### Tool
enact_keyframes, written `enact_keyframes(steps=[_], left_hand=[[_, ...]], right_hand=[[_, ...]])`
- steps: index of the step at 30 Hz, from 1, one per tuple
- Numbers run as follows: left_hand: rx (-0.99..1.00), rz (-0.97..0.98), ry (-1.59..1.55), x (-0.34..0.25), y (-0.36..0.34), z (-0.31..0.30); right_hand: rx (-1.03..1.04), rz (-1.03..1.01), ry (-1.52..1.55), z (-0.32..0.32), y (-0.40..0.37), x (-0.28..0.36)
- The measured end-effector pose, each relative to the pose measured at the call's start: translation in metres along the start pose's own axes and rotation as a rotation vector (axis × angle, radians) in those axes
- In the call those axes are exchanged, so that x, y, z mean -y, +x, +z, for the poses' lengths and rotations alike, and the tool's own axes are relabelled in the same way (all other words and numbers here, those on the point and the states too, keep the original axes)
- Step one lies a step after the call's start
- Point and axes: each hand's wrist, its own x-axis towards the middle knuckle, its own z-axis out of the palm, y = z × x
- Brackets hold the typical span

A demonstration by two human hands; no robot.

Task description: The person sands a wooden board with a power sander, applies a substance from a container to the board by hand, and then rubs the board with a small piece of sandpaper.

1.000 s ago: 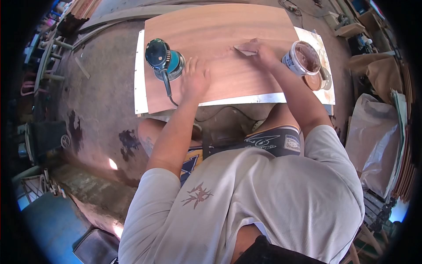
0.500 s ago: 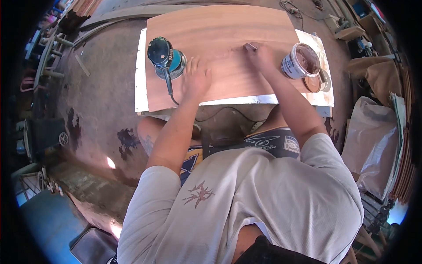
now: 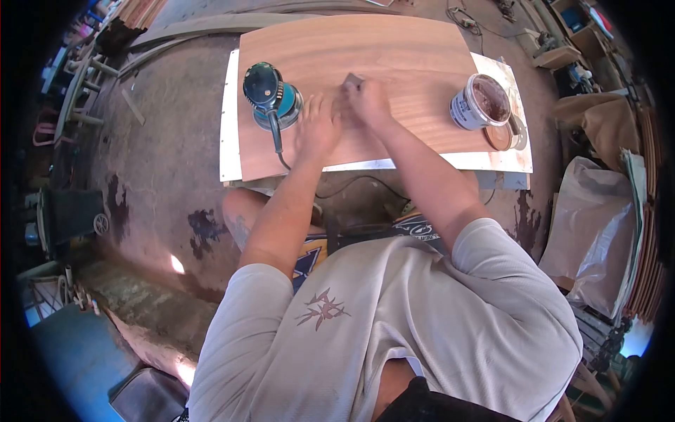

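Observation:
A reddish-brown wood panel (image 3: 394, 63) lies flat on a white sheet (image 3: 229, 126). My right hand (image 3: 367, 102) grips a small flat scraper (image 3: 353, 80) pressed against the panel near its middle. My left hand (image 3: 318, 126) rests palm down on the panel, fingers spread, right beside the right hand. A teal and black sander (image 3: 271, 95) sits on the panel's left part, just left of my left hand, its cord (image 3: 280, 151) trailing off the near edge.
An open tub of brown paste (image 3: 481, 102) stands at the panel's right end with its lid (image 3: 499, 137) beside it. Plastic sacks (image 3: 598, 225) lie at the right. Timber strips (image 3: 176, 32) and clutter sit at the far left on the concrete floor.
My right hand has drawn the scraper leftward across the panel, from near the tub to just beside my left hand. The left hand has stayed flat on the panel.

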Motion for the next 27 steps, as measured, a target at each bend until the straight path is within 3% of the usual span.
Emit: enact_keyframes(steps=[3, 5, 9, 11, 12, 19, 21, 25, 27], left_hand=[[-0.019, -0.004, -0.029, -0.001, 0.003, -0.001], [-0.018, 0.002, -0.04, -0.001, 0.0, -0.002], [-0.044, 0.021, -0.049, -0.002, 0.002, -0.002], [-0.042, 0.017, -0.049, -0.001, 0.001, -0.003], [-0.045, 0.024, -0.044, 0.0, 0.001, -0.002], [-0.048, 0.015, -0.053, 0.001, 0.002, -0.001], [-0.045, 0.007, -0.054, -0.001, 0.003, -0.002], [-0.018, 0.01, -0.051, -0.001, 0.002, -0.003], [-0.024, 0.01, -0.057, -0.002, 0.002, -0.003]], right_hand=[[0.05, 0.174, 0.005, -0.032, 0.018, -0.028], [-0.143, 0.067, 0.017, -0.043, 0.023, -0.049], [-0.121, 0.037, -0.181, -0.028, 0.02, -0.052], [-0.129, -0.052, -0.039, -0.011, 0.014, -0.039], [0.007, 0.016, -0.103, -0.005, 0.013, -0.032], [-0.021, -0.241, 0.106, 0.004, -0.003, -0.013], [0.097, 0.104, 0.018, -0.013, 0.014, -0.035], [-0.035, 0.13, 0.071, -0.037, 0.031, -0.074], [-0.023, 0.103, -0.092, -0.041, 0.031, -0.075]])
